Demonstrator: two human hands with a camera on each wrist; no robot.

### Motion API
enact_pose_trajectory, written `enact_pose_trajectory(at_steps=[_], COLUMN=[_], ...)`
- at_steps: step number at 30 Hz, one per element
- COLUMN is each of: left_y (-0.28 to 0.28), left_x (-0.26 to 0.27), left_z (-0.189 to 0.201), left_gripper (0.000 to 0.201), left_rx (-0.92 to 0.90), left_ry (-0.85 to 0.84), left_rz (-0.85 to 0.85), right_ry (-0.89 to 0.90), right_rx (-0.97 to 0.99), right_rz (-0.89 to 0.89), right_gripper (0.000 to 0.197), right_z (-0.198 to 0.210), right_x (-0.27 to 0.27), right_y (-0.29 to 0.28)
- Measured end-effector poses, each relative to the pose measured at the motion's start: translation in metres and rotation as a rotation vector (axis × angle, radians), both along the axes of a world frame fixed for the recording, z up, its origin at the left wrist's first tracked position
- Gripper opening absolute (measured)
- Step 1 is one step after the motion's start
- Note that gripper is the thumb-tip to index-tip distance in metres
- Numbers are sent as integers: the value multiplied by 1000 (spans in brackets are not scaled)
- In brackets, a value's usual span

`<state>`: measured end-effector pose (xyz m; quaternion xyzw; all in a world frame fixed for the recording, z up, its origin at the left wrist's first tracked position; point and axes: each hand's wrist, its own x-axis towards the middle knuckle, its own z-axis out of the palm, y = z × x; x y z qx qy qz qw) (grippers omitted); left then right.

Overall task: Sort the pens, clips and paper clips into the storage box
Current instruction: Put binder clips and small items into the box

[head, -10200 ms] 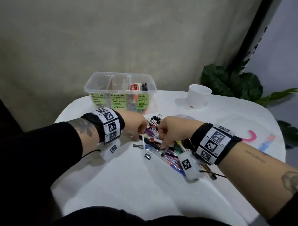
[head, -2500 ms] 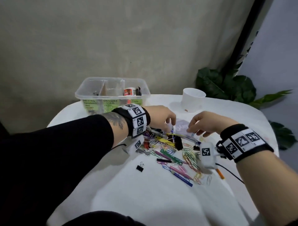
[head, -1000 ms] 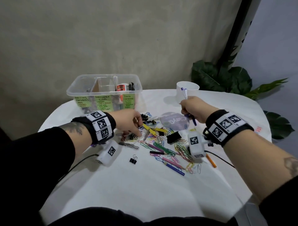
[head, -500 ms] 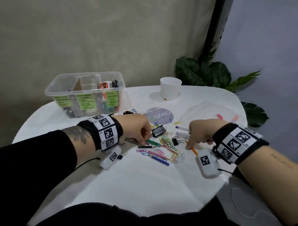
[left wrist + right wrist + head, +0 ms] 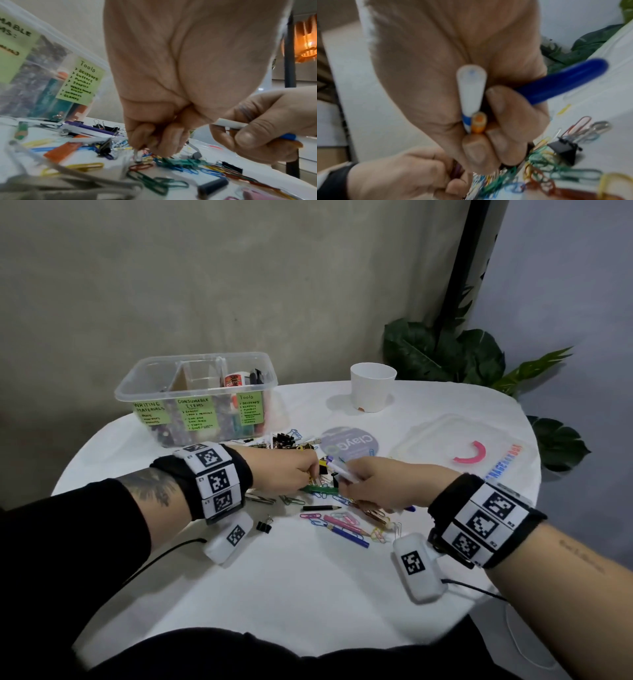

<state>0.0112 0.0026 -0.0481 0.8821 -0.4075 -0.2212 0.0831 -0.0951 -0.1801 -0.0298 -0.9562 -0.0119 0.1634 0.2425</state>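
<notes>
The round white table (image 5: 308, 594) carries everything, and the clear storage box (image 5: 195, 392) stands at its far left edge, its three compartments labelled for writing materials, consumable items and tools, well apart from the work. The scatter of pens, clips and paper clips (image 5: 329, 508) lies mid-table, nearer the person than the box. Half a second ago the right hand was off to the right side of that scatter, picking at pens there; now it has swung back to the middle and meets the left hand over the pile. The right hand (image 5: 380, 487) is closed round a small bundle: a white pen (image 5: 471, 97), a blue pen (image 5: 561, 83) and an orange pencil (image 5: 478, 123). The left hand (image 5: 287, 470) has its fingertips bunched down into the paper clips, pinching something small that I cannot make out. By my reading, the gathering goes on and nothing from this handful has reached the box yet.
</notes>
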Motion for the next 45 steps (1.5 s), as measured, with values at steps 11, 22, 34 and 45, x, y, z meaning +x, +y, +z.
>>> enact_pose_trajectory(at_steps=[11,22,34,45], left_y=[-18,-3,50,72], left_x=[-23,-30,16,30], left_z=[-5,4,29,18], left_gripper=[28,28,21,44], left_rx=[95,232,-43,151], left_ry=[-179,-164,-135,-168], left_rz=[-139,-169,207,293], right_ry=[11,7,62,69], right_rx=[-140,-147,-68,-348], right_rz=[136,168,325,312], right_gripper=[30,28,26,36], right_z=[-15,-17,-11,-12], right_x=[-4,5,-10,-1], right_y=[10,9,18,28])
